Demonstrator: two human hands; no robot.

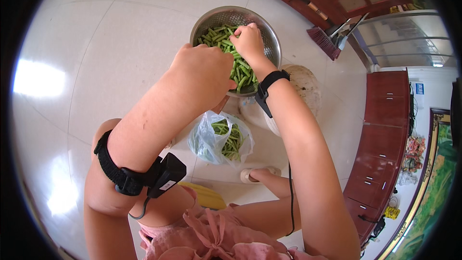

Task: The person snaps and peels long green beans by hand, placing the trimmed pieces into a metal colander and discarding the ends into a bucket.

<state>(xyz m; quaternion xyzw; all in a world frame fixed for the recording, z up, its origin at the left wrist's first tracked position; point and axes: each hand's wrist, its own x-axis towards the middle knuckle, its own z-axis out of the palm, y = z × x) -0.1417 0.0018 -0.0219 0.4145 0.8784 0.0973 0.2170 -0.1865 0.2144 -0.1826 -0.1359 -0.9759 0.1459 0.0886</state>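
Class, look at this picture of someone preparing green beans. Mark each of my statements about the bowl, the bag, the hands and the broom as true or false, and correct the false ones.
1. The metal bowl holds green beans. True.
2. The right hand is inside the plastic bag. False: it is over the bowl, among the beans.
3. The plastic bag lies on the floor with beans in it. True.
4. The left hand holds a knife. False: no knife shows; it is closed at the bowl's near rim.
5. A broom lies beyond the bowl, to the right. True.

Head-worn fisheye, steeply downward, close.
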